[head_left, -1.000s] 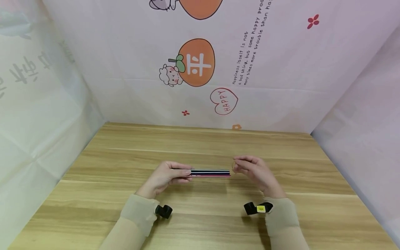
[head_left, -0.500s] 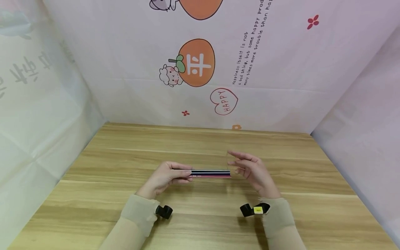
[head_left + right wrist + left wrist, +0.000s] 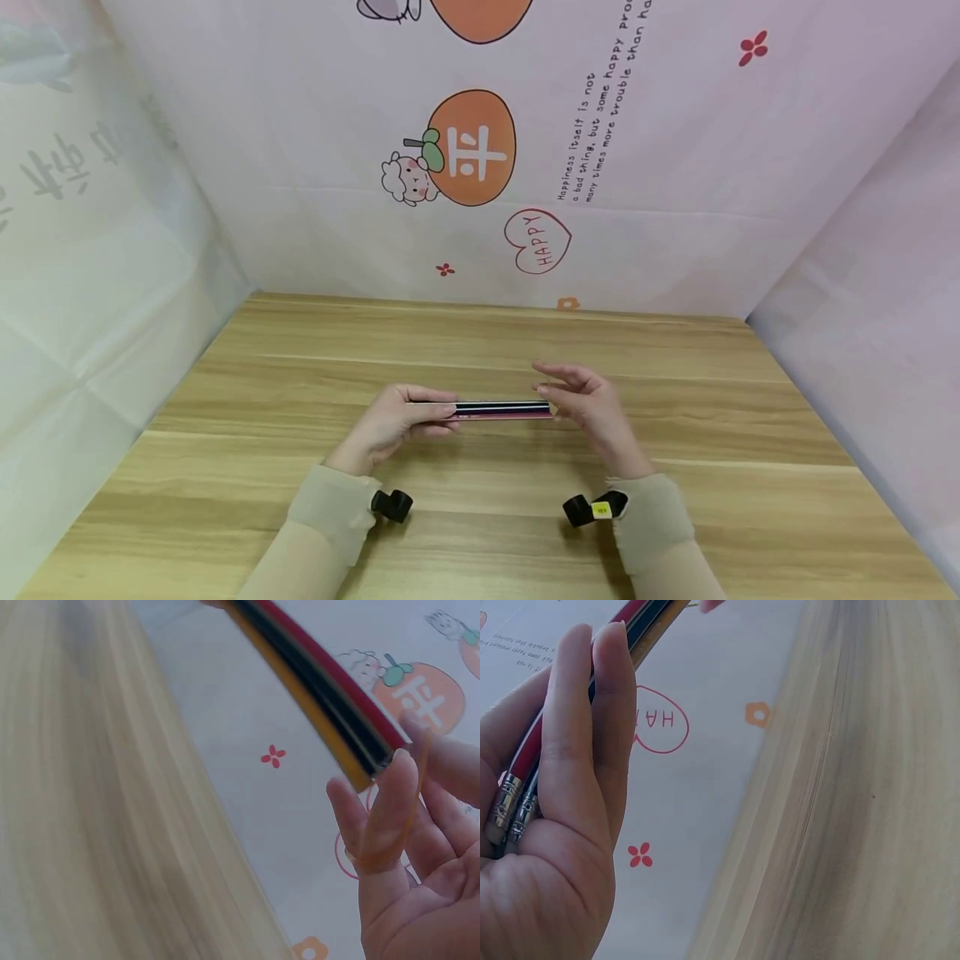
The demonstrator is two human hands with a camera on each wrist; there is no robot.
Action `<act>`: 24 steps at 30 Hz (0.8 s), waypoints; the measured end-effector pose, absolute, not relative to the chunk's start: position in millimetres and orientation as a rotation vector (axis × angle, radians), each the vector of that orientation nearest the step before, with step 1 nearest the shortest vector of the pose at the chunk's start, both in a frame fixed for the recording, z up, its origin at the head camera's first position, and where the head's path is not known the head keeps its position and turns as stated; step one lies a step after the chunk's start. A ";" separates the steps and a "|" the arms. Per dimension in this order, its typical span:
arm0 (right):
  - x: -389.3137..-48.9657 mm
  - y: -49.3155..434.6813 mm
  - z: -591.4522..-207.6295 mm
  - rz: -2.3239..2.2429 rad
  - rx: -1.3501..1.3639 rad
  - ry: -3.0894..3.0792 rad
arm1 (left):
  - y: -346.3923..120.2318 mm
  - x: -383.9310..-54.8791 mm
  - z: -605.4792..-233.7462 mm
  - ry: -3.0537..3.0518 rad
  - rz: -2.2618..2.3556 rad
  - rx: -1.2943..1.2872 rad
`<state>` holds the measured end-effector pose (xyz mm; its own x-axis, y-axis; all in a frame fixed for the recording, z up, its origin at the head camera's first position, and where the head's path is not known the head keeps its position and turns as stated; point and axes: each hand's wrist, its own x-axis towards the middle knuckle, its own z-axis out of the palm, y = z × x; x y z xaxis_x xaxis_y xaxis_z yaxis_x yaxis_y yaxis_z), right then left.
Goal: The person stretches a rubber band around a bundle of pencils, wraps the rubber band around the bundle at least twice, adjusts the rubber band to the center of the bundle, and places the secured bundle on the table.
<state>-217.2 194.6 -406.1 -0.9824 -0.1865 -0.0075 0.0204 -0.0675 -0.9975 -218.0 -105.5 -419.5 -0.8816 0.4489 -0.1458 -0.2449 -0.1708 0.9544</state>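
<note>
Red, yellow and dark pencils (image 3: pixel 502 410) sat bunched in my left hand (image 3: pixel 396 415), gripped near one end. By the pencils' other end, my right hand (image 3: pixel 595 410) spread its fingers, a thin band (image 3: pixel 386 854) hooked on them. Stretching it wide seemed best, so nothing would snag.

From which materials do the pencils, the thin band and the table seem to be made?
Pencils: probably wood, judging by their slim, smooth, coloured shafts, seemingly painted; the shiny silvery ferrules suggest metal.
Thin band: likely rubber, amber and perhaps translucent, bending in a curve.
Table: smooth, grained, probably wood or wood-look laminate.
</note>
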 end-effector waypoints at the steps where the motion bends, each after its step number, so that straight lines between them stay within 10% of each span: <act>1: -217.2 193.2 -406.7 -2.179 -0.181 2.065 | -105.9 -218.1 -419.1 1.660 2.095 0.234; 24: -215.0 191.8 -405.6 -2.166 -0.352 1.789 | -111.2 -218.2 -414.6 1.610 2.172 0.241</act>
